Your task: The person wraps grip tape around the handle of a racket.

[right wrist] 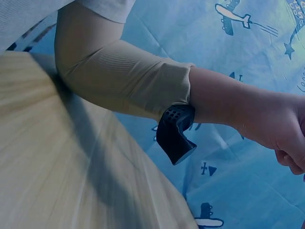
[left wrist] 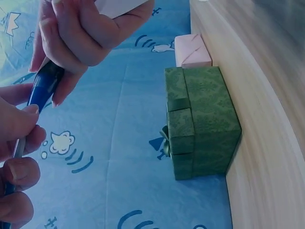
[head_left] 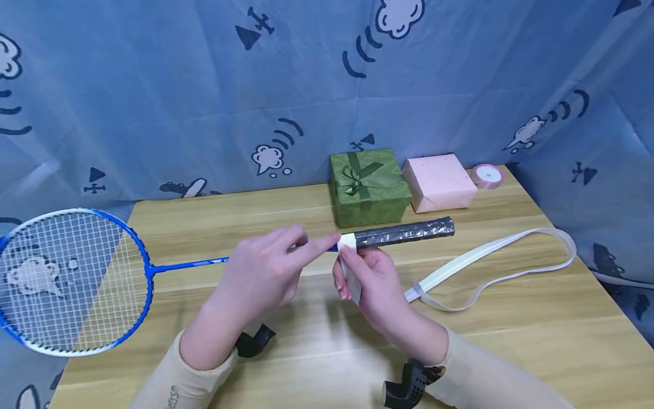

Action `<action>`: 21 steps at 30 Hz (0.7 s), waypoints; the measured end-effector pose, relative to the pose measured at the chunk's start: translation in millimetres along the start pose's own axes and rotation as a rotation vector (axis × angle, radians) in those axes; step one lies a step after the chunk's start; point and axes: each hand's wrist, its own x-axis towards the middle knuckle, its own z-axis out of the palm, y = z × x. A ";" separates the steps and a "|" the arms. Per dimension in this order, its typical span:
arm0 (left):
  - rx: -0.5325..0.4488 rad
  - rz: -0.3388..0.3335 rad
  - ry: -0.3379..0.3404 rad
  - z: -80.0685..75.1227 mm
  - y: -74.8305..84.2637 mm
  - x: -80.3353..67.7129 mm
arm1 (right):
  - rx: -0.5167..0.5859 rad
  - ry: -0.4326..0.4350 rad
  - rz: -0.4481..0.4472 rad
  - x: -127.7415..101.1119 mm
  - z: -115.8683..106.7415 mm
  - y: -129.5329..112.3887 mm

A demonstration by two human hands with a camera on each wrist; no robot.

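A person's two hands work on one blue badminton racket [head_left: 76,278] held just above a light wooden table [head_left: 511,341].

The left hand [head_left: 260,278] has its fingers curled around the thin blue shaft [head_left: 194,264] near where it joins the handle, with the index finger stretched out along the shaft toward the handle. In the left wrist view, the fingertips [left wrist: 19,129] of this hand pinch the shaft.

The right hand [head_left: 375,284] is closed around the near end of the handle [head_left: 403,233], which is wrapped in dark, glossy film. Its thumb and fingers pinch the end of one white grip tape [head_left: 490,261] against the handle, where a short white band already covers the handle's near end. The rest of the tape trails to the right and lies in a long loose loop on the table.

The racket's strung head, with a blue and white frame, hangs past the table's left edge. The handle points right, toward the back of the table.

Behind the handle stand two boxes side by side: one green gift box [head_left: 369,186] tied with a green ribbon bow, and one plain pink box [head_left: 439,182] just to its right. One small roll of pink ribbon [head_left: 487,175] lies near the pink box at the back right corner.

Both forearms wear beige sleeves, and one black camera mount [head_left: 411,383] sits at each wrist. A blue curtain [head_left: 153,85] printed with clouds and aeroplanes surrounds the table.
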 end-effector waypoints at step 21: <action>-0.006 -0.048 -0.044 -5.7 -3.8 -3.5 | -0.181 0.034 -0.057 6.4 -8.9 7.5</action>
